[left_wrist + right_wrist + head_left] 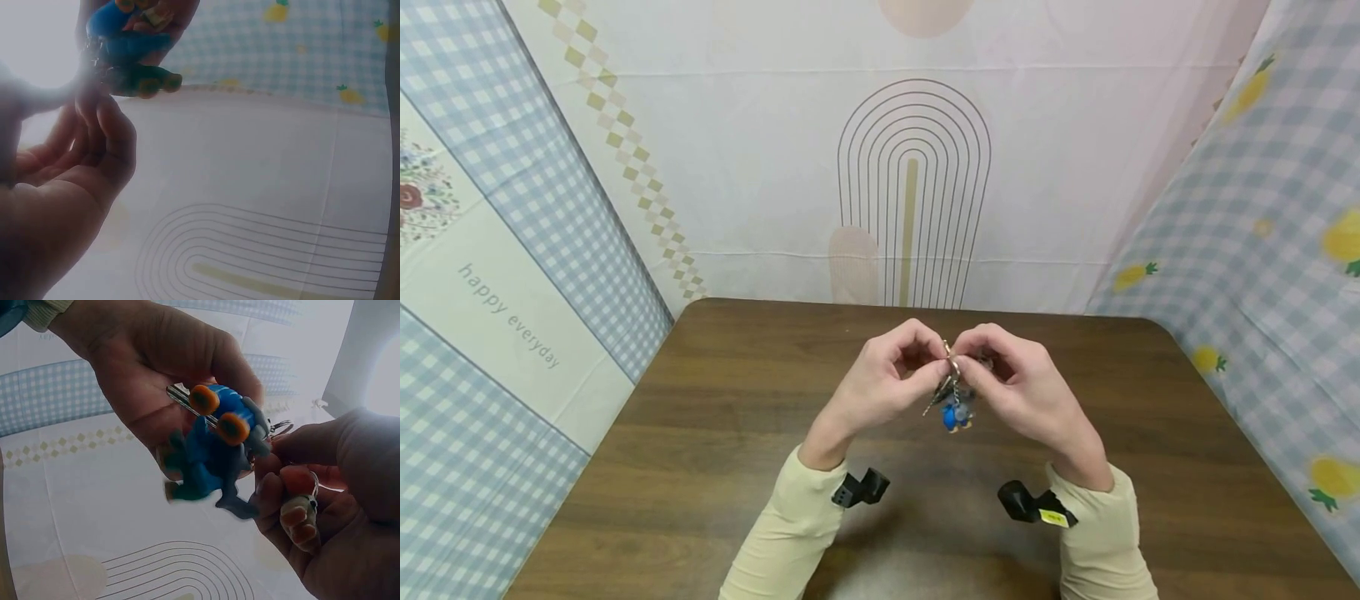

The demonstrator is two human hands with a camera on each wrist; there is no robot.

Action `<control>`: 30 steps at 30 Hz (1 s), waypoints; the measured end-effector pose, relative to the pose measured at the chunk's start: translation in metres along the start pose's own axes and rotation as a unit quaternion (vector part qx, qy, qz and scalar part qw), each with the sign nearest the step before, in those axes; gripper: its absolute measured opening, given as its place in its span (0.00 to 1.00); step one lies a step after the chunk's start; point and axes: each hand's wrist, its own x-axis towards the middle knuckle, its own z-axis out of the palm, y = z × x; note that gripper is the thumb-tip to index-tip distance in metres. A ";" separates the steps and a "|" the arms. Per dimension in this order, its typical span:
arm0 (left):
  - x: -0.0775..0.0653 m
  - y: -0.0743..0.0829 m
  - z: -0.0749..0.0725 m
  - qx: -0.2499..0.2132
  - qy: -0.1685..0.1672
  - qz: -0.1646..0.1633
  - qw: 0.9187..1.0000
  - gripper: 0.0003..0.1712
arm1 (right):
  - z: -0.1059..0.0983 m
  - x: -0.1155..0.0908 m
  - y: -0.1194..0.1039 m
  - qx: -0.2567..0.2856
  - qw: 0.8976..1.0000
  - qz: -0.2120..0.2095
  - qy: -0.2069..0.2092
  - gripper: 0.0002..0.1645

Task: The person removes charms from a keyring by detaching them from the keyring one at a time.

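While the brown table (700,467) is lying beneath the keyring (956,368), my left hand (883,379) is gripping it from its left and my right hand (1022,383) is likewise gripping it from its right; the orange-footed blue figurine (951,417) is dangling below the keyring.

A blue, orange-footed figurine (952,417) dangles from a silvery ring (956,367).
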 end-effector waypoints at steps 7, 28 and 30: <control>0.001 0.000 0.002 -0.012 0.012 -0.007 1.000 0.04 | -0.002 0.000 -0.002 0.000 1.000 0.012 -0.001 0.12; 0.002 0.002 0.001 -0.020 0.043 -0.023 0.999 0.03 | -0.004 -0.002 -0.009 0.037 0.999 0.024 -0.012 0.13; 0.002 0.002 0.001 -0.020 0.045 -0.023 0.998 0.02 | -0.004 -0.002 -0.010 0.042 0.999 0.025 -0.016 0.13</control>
